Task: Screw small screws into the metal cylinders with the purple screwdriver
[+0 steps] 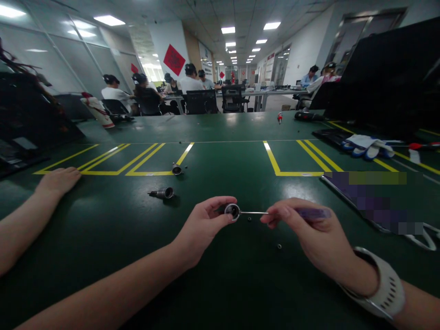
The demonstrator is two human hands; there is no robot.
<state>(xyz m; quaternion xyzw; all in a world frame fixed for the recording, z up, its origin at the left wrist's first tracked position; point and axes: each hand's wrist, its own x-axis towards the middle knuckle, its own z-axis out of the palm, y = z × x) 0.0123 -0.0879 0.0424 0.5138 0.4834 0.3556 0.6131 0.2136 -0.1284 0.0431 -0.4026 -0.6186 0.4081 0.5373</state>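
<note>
My left hand (206,222) is closed round a small round metal part (232,211), its hollow end facing up toward me. From the right, my right hand (305,224) grips a screwdriver (314,213) with a translucent purple handle. The thin shaft runs level to the left, and its tip meets the side of the metal part. Two tiny nuts lie on the green table, one (249,219) just below the shaft and the other (279,246) nearer to me. A cylindrical metal piece (163,193) and a smaller metal fitting (177,169) rest to the left of my hands.
Another person's hand (60,181) lies on the table at the left. Yellow tape (295,174) marks the tabletop. At the right are a dark pouch (364,201), partly blurred, and white-and-blue gloves (367,145). A red screwdriver (280,118) lies farther back; seated people are beyond.
</note>
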